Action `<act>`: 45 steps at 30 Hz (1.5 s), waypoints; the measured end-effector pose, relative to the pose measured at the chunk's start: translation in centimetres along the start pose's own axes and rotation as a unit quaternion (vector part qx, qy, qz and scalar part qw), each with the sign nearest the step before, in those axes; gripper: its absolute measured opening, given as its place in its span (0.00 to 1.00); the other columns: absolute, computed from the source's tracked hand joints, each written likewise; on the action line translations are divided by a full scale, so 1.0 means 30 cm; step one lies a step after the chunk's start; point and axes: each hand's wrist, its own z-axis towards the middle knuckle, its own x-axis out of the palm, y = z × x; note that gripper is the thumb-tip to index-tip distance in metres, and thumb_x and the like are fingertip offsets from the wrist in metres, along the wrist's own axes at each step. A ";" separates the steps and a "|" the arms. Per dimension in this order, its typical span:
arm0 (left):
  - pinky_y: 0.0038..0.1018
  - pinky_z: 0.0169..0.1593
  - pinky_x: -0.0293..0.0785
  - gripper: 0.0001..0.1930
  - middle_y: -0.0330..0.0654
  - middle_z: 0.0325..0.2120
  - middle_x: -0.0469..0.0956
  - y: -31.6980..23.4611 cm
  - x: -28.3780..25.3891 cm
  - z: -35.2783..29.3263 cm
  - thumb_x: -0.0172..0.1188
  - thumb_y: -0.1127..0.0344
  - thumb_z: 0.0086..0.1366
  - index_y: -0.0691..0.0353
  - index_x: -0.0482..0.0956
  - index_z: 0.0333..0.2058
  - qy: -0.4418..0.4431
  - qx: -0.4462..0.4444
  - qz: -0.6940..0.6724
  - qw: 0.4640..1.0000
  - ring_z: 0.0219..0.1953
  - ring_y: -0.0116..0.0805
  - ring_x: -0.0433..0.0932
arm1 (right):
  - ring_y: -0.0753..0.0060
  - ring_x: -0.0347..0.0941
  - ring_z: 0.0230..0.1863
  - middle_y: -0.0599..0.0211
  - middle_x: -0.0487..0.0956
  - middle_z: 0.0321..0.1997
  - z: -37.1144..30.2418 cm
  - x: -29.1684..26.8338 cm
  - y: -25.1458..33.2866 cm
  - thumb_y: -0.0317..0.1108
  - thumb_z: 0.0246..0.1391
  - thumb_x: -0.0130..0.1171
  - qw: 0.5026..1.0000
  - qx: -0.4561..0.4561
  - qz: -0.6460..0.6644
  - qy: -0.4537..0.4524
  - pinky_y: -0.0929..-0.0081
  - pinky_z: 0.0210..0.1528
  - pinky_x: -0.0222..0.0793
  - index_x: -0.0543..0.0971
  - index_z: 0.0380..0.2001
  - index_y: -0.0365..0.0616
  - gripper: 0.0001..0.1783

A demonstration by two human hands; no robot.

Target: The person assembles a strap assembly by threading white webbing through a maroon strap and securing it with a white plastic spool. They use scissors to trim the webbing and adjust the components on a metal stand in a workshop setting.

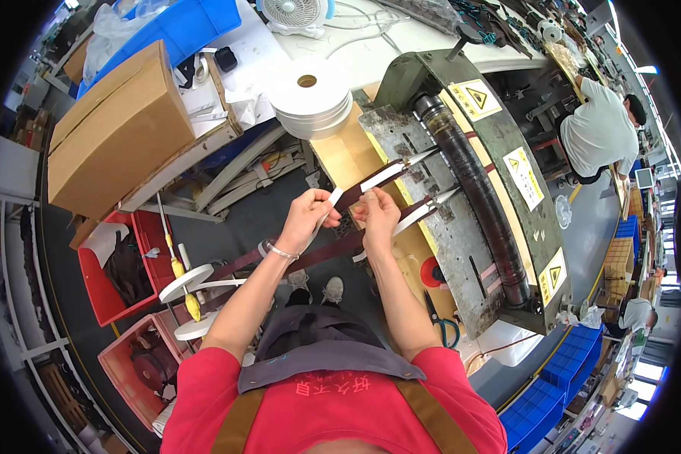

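Observation:
In front of me, my left hand (pixel 307 216) is closed on a narrow white tape (pixel 334 198), whose end sticks up past the fingers. My right hand (pixel 378 215) is close beside it, its fingertips pinched at the dark maroon strap (pixel 347 200); exactly what they grip is hidden. Another stretch of white tape lies on this strap farther right, leading to a pointed metal guide (pixel 424 156). A second maroon strap (pixel 329 251) passes below my hands toward another guide (pixel 445 196). Both guides point at the dark roller (pixel 473 200) of a green machine.
White tape rolls (pixel 310 98) are stacked behind my hands. Scissors (pixel 443 321) lie near my right elbow. Two white reels (pixel 186 283) on a rod stand at left, by red bins (pixel 132 265). A cardboard box (pixel 121 132) sits back left. Another person (pixel 601 125) sits far right.

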 end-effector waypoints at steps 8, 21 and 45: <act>0.19 0.22 0.71 0.07 0.44 0.22 0.75 0.034 0.009 0.141 0.50 0.71 0.59 0.69 0.70 0.34 0.056 -0.071 -0.005 0.996 0.19 0.26 0.74 | 0.83 0.65 0.13 0.70 0.71 0.17 0.036 -0.001 -0.005 0.30 0.48 0.54 0.999 0.016 0.038 -0.005 0.88 0.14 0.60 0.72 0.25 0.38 0.06; 0.14 0.17 0.64 0.10 0.40 0.17 0.74 -0.024 0.038 0.160 0.50 0.71 0.54 0.69 0.73 0.33 0.111 -0.083 0.039 0.990 0.13 0.22 0.71 | 0.85 0.61 0.12 0.74 0.68 0.12 0.033 -0.016 0.008 0.28 0.47 0.55 0.999 0.017 0.028 0.001 0.88 0.12 0.56 0.72 0.23 0.39 0.05; 0.14 0.16 0.64 0.10 0.40 0.16 0.74 -0.039 0.046 0.154 0.49 0.72 0.54 0.69 0.73 0.34 0.114 -0.083 0.027 0.990 0.12 0.22 0.70 | 0.84 0.61 0.11 0.73 0.68 0.13 0.035 -0.012 0.008 0.29 0.46 0.55 0.999 0.031 0.038 -0.002 0.87 0.12 0.56 0.72 0.25 0.38 0.06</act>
